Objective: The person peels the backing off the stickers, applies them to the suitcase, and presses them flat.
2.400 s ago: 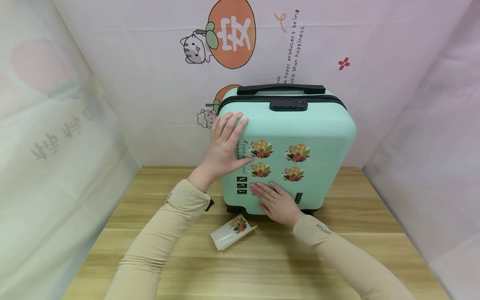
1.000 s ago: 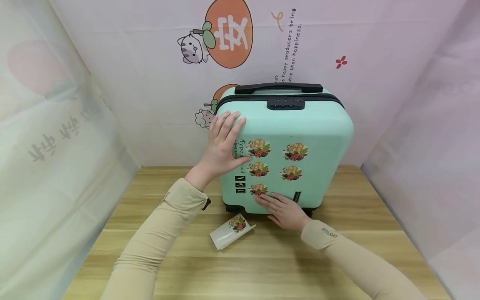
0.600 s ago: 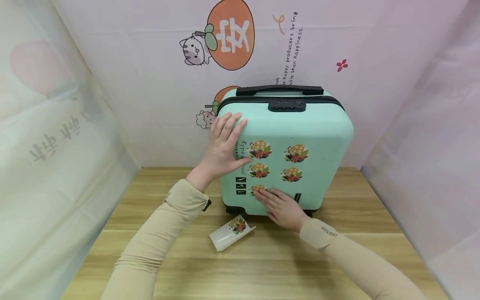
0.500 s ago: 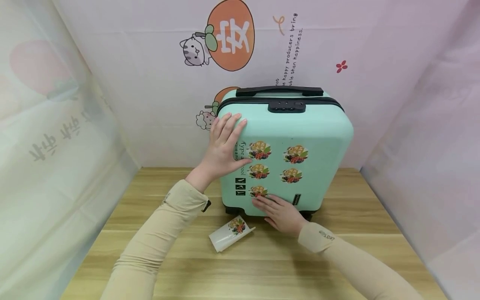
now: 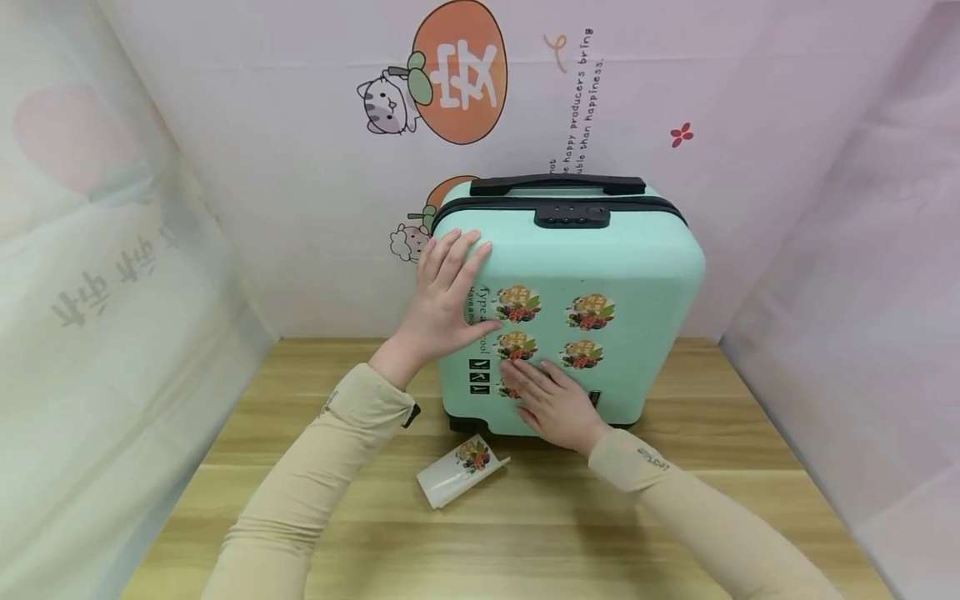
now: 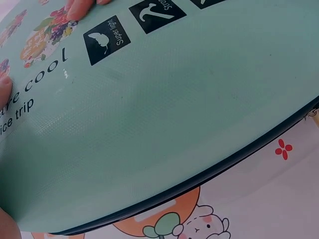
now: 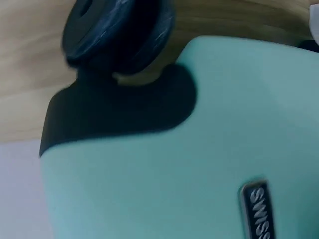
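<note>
A mint-green suitcase (image 5: 637, 292) stands upright on the table, with a black top handle (image 5: 558, 184) and a combination lock (image 5: 572, 217). My left hand (image 5: 444, 300) rests spread on its upper left edge. The fingers of my right hand (image 5: 551, 400) lie straight over the lowest left fruit sticker (image 5: 513, 386), which they partly cover. Other round fruit stickers, such as the upper right one (image 5: 590, 312), are on the front in two columns. Below the case lies a curled white sticker sheet (image 5: 457, 475) with one fruit sticker on it.
The wood-grain table (image 5: 480, 558) runs forward from a printed cloth backdrop (image 5: 315, 192). Pale cloth walls stand on both sides. A black caster wheel (image 7: 109, 35) and a small dark brand plate (image 7: 258, 211) show close up in the right wrist view.
My right hand rubs down and back up over the lowest left sticker, baring it and then covering part of it again. My left hand keeps its place on the suitcase.
</note>
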### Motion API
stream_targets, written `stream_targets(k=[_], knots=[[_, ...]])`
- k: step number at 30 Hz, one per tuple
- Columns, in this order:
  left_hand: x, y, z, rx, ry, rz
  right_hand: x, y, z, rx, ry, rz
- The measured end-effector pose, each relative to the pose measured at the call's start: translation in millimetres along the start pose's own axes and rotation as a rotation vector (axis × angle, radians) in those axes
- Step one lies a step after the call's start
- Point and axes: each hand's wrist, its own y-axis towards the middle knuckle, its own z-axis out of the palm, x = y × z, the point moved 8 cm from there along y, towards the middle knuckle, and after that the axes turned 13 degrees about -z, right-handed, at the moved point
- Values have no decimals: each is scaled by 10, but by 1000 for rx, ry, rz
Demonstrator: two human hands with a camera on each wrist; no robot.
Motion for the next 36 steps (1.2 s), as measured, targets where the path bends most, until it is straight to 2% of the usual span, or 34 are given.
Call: stream_targets(k=[4, 6, 11, 13, 15, 19, 21, 26, 30, 33, 36], knots=[[-6, 2, 7, 0, -5, 6, 147, -29, 115, 57, 47, -106], [-13, 8, -2, 0, -8, 8, 158, -53, 156, 78, 47, -128], [-18, 34, -29, -1, -5, 8, -71, -76, 63, 38, -19, -7], [-13, 29, -28, 1, -2, 5, -99, -70, 27, 23, -28, 26], [-5, 22, -22, 3, 2, 1, -30, -59, 38, 23, -13, -3], [-7, 15, -17, -3, -5, 9, 193, -84, 171, 64, 46, -115], [-9, 24, -12, -4, -8, 13, 228, -127, 241, 91, 34, -127], [-17, 25, 10, -10, -8, 18, 168, -277, 272, 119, -14, -46], [-17, -9, -8, -17, -7, 21, 249, -384, 285, 134, 42, 8], [-11, -5, -6, 5, 1, 20, 326, -462, 305, 159, 60, 41], [-13, 8, -3, 29, 15, 25, 374, -515, 294, 147, 90, 69]])
